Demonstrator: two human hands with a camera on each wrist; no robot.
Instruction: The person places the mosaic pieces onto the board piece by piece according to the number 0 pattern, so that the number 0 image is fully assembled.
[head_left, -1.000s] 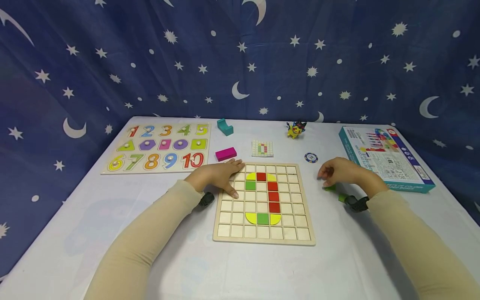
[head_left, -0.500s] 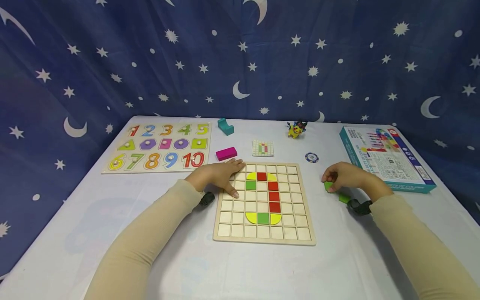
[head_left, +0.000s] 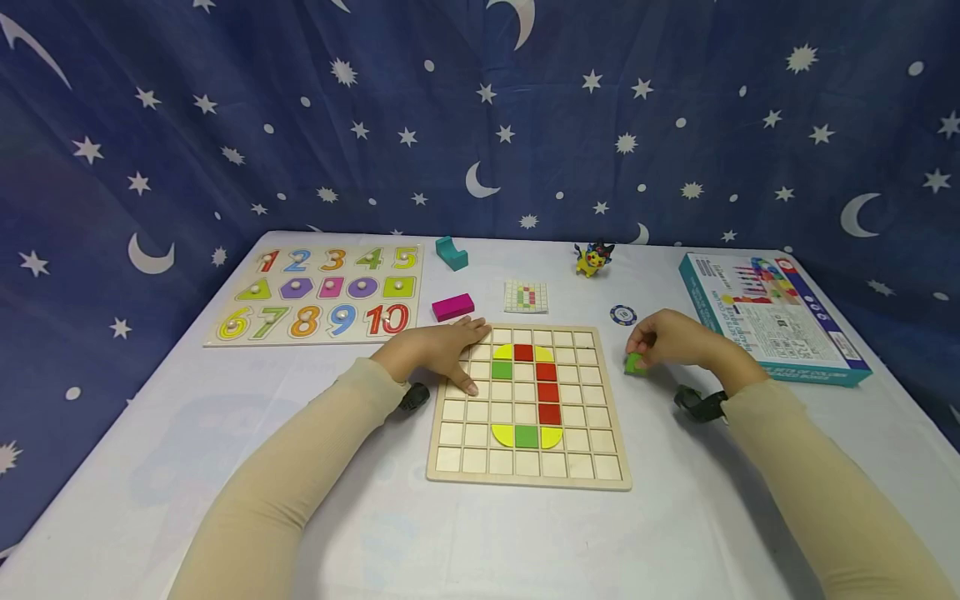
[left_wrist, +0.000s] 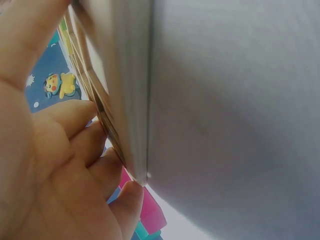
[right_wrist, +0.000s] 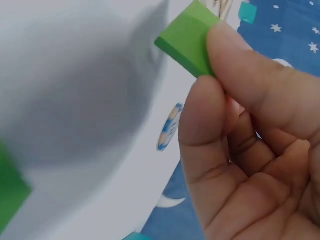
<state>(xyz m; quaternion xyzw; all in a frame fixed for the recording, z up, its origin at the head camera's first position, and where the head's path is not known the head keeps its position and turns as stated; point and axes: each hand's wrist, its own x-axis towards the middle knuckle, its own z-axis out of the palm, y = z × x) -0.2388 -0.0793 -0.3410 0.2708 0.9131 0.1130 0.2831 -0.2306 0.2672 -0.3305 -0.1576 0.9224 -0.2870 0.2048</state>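
Note:
My right hand [head_left: 667, 340] pinches a green square tile [right_wrist: 189, 37] between thumb and forefinger, just right of the wooden grid board [head_left: 588, 479]. A second green tile [right_wrist: 11, 187] lies on the table near that wrist. Spread over the board's upper left edge, my left hand [head_left: 437, 350] rests with fingers straight. Red square tiles [head_left: 548, 392], green squares [head_left: 527, 437] and yellow rounded pieces [head_left: 502, 436] sit in the board's cells, forming part of a ring. Behind the board lies a small pattern card [head_left: 525, 297] printed with a coloured grid.
A number puzzle board [head_left: 315, 296] lies at the back left. Pink [head_left: 453, 307] and teal [head_left: 452, 254] blocks stand behind the grid board. Farther right are a yellow figurine [head_left: 594, 260], a blue and white chip [head_left: 623, 315] and a teal-edged box [head_left: 776, 317].
My right hand has taken hold of a green tile, lifted it from the table and carried it left toward the board. The left hand has stayed in place.

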